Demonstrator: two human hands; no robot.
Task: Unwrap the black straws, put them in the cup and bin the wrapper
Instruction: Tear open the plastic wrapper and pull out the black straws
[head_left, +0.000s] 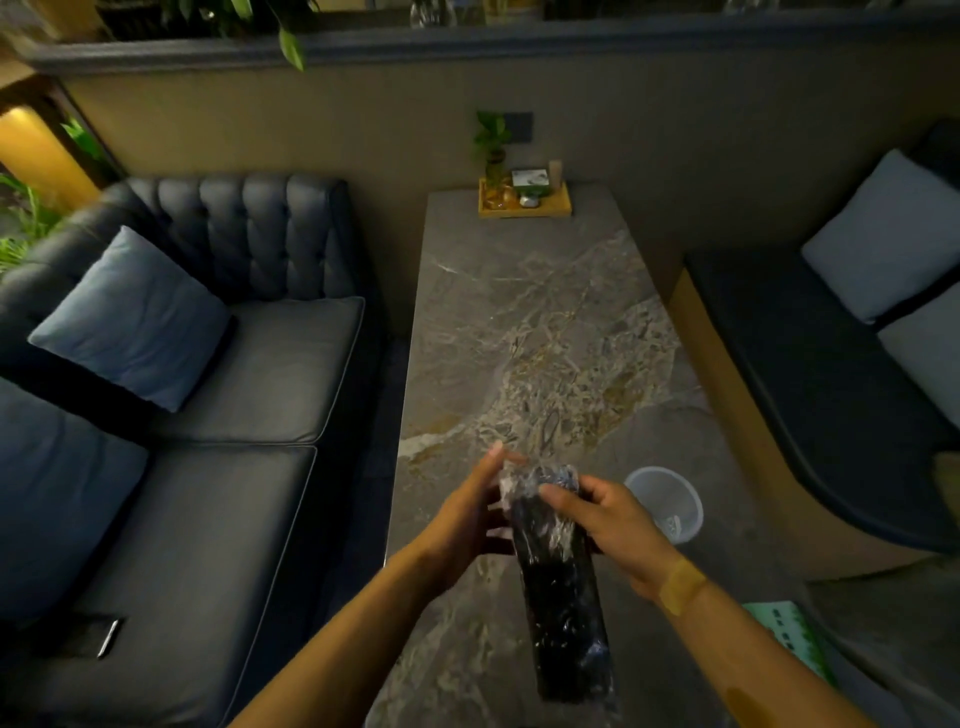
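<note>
Over the near end of a marble table (545, 322), both hands hold a bundle of black straws (563, 597) sealed in a clear wrapper (524, 480). The right hand (618, 525) grips the bundle near its far end, fingers curled around it. The left hand (467, 514) pinches the crumpled wrapper at that end (its fingertips are blurred). A clear cup (667, 501) stands upright on the table just right of the hands.

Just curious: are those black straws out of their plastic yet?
Still wrapped. Clear wrapper covers the black straws; both hands, left hand and right hand, grip its top end.
</note>
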